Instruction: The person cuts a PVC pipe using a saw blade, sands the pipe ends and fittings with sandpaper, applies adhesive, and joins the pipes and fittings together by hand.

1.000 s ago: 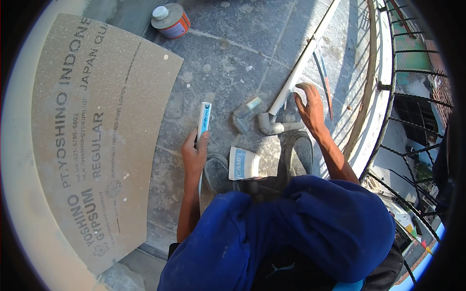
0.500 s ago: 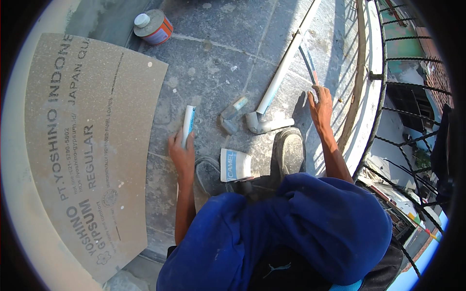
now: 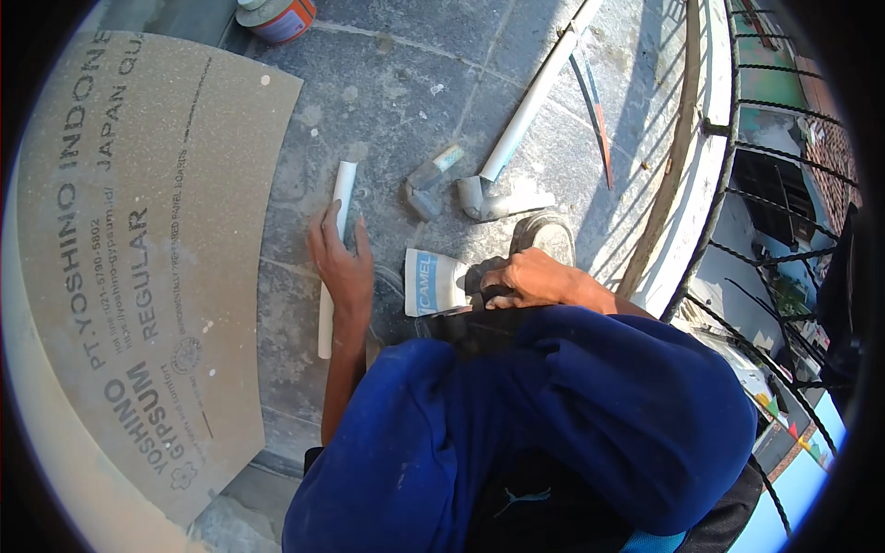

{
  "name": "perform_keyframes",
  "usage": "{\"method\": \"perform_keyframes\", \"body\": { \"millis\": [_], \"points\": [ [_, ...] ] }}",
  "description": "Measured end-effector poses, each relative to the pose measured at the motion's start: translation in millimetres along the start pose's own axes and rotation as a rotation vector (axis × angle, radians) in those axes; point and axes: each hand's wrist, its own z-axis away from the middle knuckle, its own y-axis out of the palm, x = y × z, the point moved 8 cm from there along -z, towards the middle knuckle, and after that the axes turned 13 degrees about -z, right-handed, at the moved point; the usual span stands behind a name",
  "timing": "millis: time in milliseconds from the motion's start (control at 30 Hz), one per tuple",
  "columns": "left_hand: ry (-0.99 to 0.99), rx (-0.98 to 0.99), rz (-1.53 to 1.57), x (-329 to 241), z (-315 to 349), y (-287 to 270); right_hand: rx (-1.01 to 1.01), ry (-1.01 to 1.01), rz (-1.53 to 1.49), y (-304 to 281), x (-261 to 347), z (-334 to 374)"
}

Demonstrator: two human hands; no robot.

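While our left hand point(image 3: 345, 267) spreads fingers over a plastic pipe point(image 3: 326, 323), we cannot tell if our curled right hand point(image 3: 533, 277) grips anything.

The short pipe point(image 3: 325, 318) is white, trousers point(image 3: 599, 396) blue, printed board point(image 3: 221, 267) tan.

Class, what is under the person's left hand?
A white pipe runs beneath the left hand; both its ends show. The stretch that the hand covers cannot be seen.

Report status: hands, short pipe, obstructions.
Left hand open over short pipe; right hand near white-blue piece. Short pipe right of board. Two elbows ahead, not touching.
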Motion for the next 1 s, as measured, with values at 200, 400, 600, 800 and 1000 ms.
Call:
{"method": "perform_keyframes", "body": {
  "millis": [200, 400, 600, 800, 1000],
  "points": [
    [0.047, 0.116, 0.289, -37, 2, 1, -0.006, -0.149, 0.159, 32, -9, -13],
    [0.089, 0.22, 0.366, -63, -4, 20, -0.019, -0.175, 0.267, 45, -7, -27],
    [0.205, 0.217, 0.21, -81, -15, 39, -0.098, -0.232, 0.257, 47, -9, -22],
    [0.267, 0.22, 0.072, -93, -23, 52, -0.23, -0.364, 0.165, 26, -1, -10],
    [0.191, 0.23, 0.164, -78, -31, 56, -0.661, -0.131, -0.093, -51, -16, 21]
  ]
}}
